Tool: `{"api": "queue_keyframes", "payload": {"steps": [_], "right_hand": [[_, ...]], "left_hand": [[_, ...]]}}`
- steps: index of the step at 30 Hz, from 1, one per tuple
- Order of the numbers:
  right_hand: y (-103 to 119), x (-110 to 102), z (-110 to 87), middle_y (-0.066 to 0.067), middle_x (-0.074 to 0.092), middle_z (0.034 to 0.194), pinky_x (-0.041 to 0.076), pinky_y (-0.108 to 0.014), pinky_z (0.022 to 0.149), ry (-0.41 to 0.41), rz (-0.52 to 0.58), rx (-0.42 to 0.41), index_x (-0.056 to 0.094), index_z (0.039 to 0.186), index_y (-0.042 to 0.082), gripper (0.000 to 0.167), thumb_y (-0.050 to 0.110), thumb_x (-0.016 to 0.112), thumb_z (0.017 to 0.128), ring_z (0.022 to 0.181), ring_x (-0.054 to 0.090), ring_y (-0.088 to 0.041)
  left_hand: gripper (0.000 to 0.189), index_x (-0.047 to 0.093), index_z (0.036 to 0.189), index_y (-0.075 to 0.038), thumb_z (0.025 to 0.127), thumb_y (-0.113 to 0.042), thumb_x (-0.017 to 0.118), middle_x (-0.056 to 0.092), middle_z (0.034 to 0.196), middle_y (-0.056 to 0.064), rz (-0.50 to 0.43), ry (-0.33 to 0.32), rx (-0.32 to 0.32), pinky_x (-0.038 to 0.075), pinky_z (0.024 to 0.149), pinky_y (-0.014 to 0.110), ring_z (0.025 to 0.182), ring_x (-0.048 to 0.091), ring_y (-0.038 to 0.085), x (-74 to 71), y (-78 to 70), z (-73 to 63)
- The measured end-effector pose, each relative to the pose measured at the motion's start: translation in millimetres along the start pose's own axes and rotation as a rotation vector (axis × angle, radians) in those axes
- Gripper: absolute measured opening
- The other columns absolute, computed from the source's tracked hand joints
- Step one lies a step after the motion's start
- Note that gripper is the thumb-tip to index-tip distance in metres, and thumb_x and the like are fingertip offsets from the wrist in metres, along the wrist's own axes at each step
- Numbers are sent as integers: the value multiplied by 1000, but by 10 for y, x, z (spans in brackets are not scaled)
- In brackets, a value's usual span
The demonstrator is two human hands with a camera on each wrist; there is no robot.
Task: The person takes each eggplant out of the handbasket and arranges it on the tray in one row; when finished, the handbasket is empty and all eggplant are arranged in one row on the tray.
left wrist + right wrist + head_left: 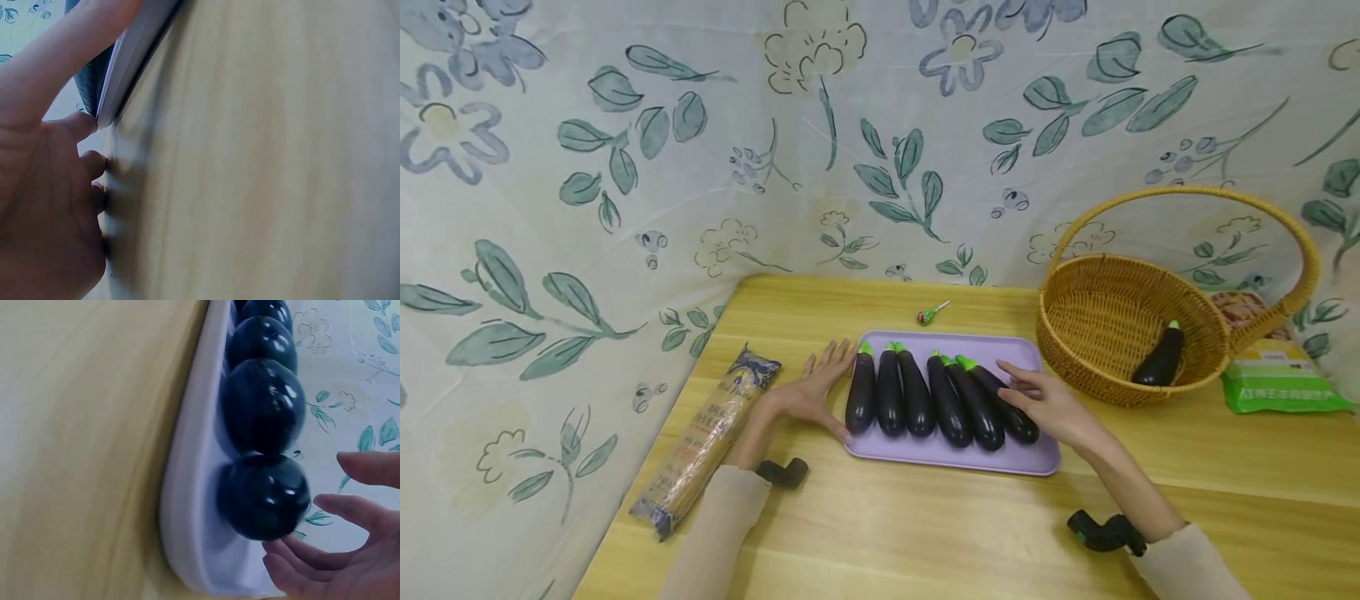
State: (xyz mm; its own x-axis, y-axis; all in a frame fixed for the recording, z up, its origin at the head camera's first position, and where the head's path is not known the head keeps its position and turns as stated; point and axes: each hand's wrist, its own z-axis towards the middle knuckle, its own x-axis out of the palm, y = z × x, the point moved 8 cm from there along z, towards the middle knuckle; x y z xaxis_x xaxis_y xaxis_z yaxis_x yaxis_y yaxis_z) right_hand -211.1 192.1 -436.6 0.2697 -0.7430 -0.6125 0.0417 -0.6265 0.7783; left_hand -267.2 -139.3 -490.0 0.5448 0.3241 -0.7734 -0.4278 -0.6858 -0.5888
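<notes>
Several dark purple eggplants (891, 392) with green stem ends lie side by side on a lilac tray (925, 454). My left hand (811, 392) is spread along the tray's left edge, its thumb by the near left corner. In the left wrist view, the left hand's fingers (81, 125) meet the tray's rim. Over the tray's right part is my right hand (1052, 407), beside the rightmost eggplant (1011, 408). The right wrist view shows its fingers (350, 509) loosely bent next to that eggplant's round end (265, 497), not closed around it.
A wicker basket (1075, 350) with a tall handle stands at the back right, one eggplant (1162, 357) inside. Behind it lies a green and yellow food packet (1277, 375). A lollipop (927, 316) is beyond the tray. On the left lies a long clear-wrapped noodle pack (703, 442).
</notes>
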Motion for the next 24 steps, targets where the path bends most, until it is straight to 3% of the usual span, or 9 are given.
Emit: {"api": "queue_keyframes", "payload": {"steps": [5,7,9,12,15,17,19,24], "right_hand": [[52,-201,-75,-31,47,155,49,-62,110,-24,17,-10,42,158,6,61,35,58,107,136,52,-53],[66,-327,-103,-27,53,152,53,-47,109,-57,23,-27,46,155,6,58,37,57,107,134,56,-43],[64,-480,-131,-22,58,149,55,-27,103,-115,29,-37,51,152,8,54,38,56,107,129,61,-25],[19,-755,-166,-18,61,145,49,-6,90,-229,19,-19,53,151,10,54,42,55,107,122,59,-7],[-104,-1022,-188,-22,52,153,54,-26,104,-316,19,50,43,158,12,64,48,51,106,132,56,-20],[-218,-1178,-186,-25,39,162,47,-50,114,-345,35,103,32,163,11,72,52,49,106,144,43,-39],[-341,-1301,-177,-29,23,168,35,-71,114,-357,68,154,19,166,9,79,54,46,106,151,27,-52],[-641,-1508,-165,-33,-6,170,23,-81,113,-384,100,272,0,167,9,88,55,43,105,153,3,-61]], "left_hand": [[154,-10,166,-13,62,-52,96,-21,171,19,1,6,-5,-19,125,64,158,-25,39,-1,-1,-4],[154,-10,166,-12,62,-51,97,-21,171,19,0,2,-7,-19,125,64,158,-25,39,-4,1,-8],[154,-10,166,-13,62,-51,97,-21,171,19,2,5,-12,-19,125,63,158,-25,38,-1,3,-11],[154,-10,166,-13,62,-51,97,-21,171,19,3,-1,-13,-19,126,63,158,-25,38,-2,6,-17],[154,-10,166,-14,62,-51,97,-21,171,19,2,-7,-10,-19,126,63,158,-24,38,2,8,-15],[154,-10,166,-14,62,-51,97,-20,171,19,2,-11,-6,-19,126,63,159,-24,38,6,10,-13],[154,-10,166,-14,62,-51,97,-20,171,19,2,-13,-4,-18,126,63,159,-24,38,11,14,-10],[154,-10,166,-15,62,-53,96,-20,172,18,6,-11,-4,-19,126,62,159,-24,37,17,29,-1]]}}
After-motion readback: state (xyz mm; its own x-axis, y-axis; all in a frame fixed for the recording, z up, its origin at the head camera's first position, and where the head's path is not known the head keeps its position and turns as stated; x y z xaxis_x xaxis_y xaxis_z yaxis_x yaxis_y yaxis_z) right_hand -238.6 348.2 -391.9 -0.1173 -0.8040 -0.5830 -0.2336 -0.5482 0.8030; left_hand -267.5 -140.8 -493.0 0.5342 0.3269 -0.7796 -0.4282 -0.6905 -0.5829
